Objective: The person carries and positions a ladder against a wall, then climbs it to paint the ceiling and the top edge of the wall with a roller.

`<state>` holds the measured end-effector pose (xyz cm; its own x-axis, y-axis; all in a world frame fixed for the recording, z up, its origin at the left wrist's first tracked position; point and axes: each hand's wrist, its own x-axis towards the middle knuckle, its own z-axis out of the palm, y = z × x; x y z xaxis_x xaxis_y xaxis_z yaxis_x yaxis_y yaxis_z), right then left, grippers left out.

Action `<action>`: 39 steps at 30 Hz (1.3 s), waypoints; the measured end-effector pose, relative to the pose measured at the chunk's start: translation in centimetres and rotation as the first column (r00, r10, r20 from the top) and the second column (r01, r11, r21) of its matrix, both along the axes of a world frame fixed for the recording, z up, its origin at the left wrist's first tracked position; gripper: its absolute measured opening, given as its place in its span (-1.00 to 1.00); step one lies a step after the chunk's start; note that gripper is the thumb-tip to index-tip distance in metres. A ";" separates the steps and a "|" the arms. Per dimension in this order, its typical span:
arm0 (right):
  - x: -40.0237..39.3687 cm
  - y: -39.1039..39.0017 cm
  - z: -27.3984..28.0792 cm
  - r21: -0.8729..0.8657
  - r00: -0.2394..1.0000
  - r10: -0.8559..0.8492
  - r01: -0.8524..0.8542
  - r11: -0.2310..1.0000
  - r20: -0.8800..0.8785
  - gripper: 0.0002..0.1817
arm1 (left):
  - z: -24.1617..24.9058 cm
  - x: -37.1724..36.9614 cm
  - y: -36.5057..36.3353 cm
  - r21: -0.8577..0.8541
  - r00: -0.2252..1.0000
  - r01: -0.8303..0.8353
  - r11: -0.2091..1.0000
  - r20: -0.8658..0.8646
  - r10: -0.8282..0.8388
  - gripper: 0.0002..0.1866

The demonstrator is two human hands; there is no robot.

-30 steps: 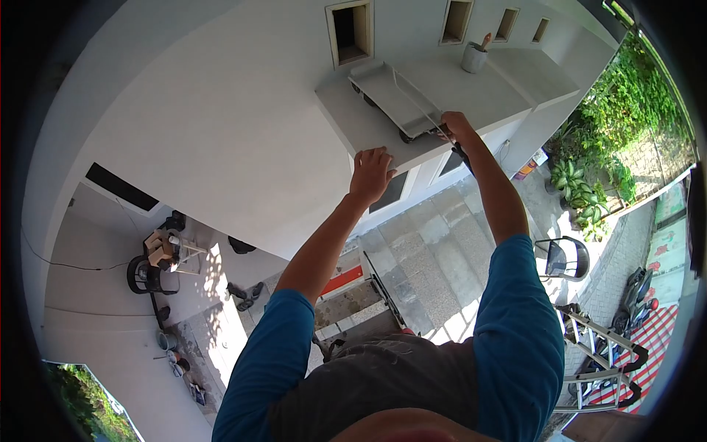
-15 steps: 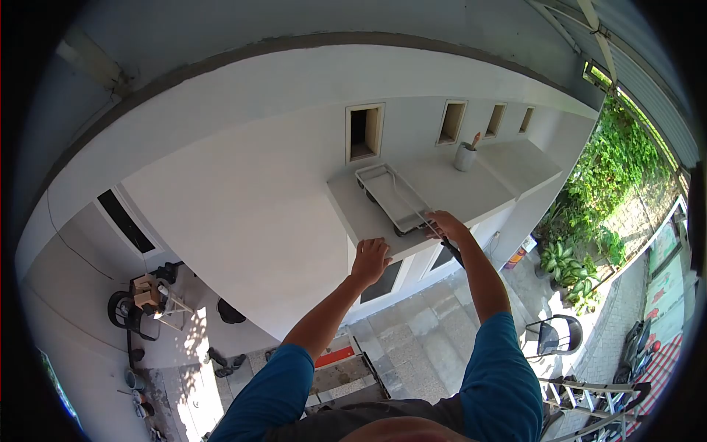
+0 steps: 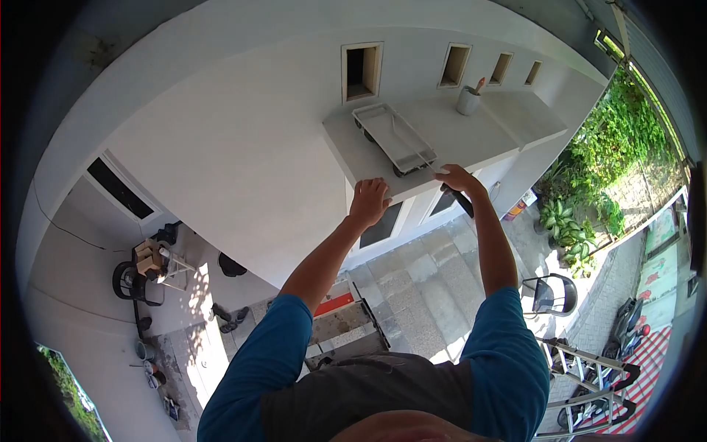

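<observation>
My left hand (image 3: 370,200) rests on the front edge of a pale ledge (image 3: 497,144), its fingers laid over the top and holding nothing. A long paint tray (image 3: 387,127) sits on the ledge just beyond both hands, its near end close to my right hand (image 3: 458,179). Across the tray lies the thin metal rod of a paint roller (image 3: 462,202), whose black handle juts out past the ledge. My right hand's fingers close on the roller where rod meets handle. The roller head is hard to make out.
Farther along the ledge stands a grey pot (image 3: 468,102) with a brush (image 3: 480,85) in it. Small window openings (image 3: 361,71) line the wall. Far below lie a paved floor (image 3: 420,295), a black chair (image 3: 549,295) and, at lower right, a metal ladder (image 3: 582,376).
The view has tilted down, so ledge, tray and hands sit higher in the picture. My left hand stays on the edge; my right hand remains at the roller handle.
</observation>
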<state>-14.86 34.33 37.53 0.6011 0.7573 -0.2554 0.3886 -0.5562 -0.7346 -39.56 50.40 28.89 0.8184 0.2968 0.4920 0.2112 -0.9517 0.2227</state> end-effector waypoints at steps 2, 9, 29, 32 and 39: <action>-3.3 -2.2 3.0 -0.090 0.992 0.080 -0.071 0.993 0.100 -0.34 | 0.7 0.4 -0.1 -0.051 0.999 -0.026 0.998 -0.035 0.024 -0.57; -3.7 -4.3 -0.2 0.096 0.947 0.027 -0.061 0.994 0.320 -0.61 | 1.3 4.1 1.1 -0.261 0.987 -0.158 0.952 -0.078 0.142 -0.46; -10.9 -4.5 2.5 0.136 0.847 -0.154 0.097 0.986 0.508 -0.69 | 2.2 5.9 0.2 -0.300 0.964 -0.252 0.920 0.007 0.266 -0.03; -11.3 -4.7 2.1 0.117 0.845 -0.143 0.096 0.989 0.515 -0.70 | 3.1 6.4 -0.3 -0.285 0.959 -0.265 0.921 0.019 0.281 0.03; -10.9 -5.1 -0.2 0.217 0.853 -0.201 0.107 0.970 0.481 -0.65 | 2.7 7.3 0.1 -0.278 0.938 -0.336 0.900 -0.013 0.347 -0.02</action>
<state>-25.72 29.26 37.35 0.7241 0.6479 0.2365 0.6471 -0.5194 -0.5581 -32.28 50.52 31.64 0.6259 0.6813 0.3796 0.4993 -0.7239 0.4760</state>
